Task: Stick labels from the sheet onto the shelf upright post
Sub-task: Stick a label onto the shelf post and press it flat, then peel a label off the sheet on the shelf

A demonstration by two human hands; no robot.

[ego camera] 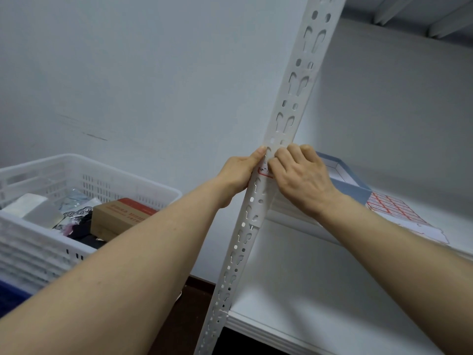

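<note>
At mid-height on the post (258, 201), head view, both hands met over a single label (263, 172), a white slip with a red border whose lower edge showed between them. The left hand (238, 172) gripped the post's left edge, thumb extended upward along the metal and the other fingers hidden behind it; whether it pinched the label's left end or only steadied the post could not be told. The right hand (302, 178) lay over the post's front face, fingers curled down and fingertips pressed onto the label, so neither hand was free or open. The post's long axis ran from lower left to upper right in the frame, and the label lay across it, directly beneath the right fingertips and just right of the left thumb; the right hand was judged the nearer for the coming move, probably a smoothing stroke across the post toward its right edge. The sheet (399, 213), red-gridded with part of its near end already stripped, lay flat on the shelf (332, 316) well to the right, behind the right forearm. Beyond the right hand stood an open blue box (353, 185), its contents not visible. Left of the post stood a white basket (76, 175) holding a brown carton (120, 216), pale packets and dark items too blurred to name.
</note>
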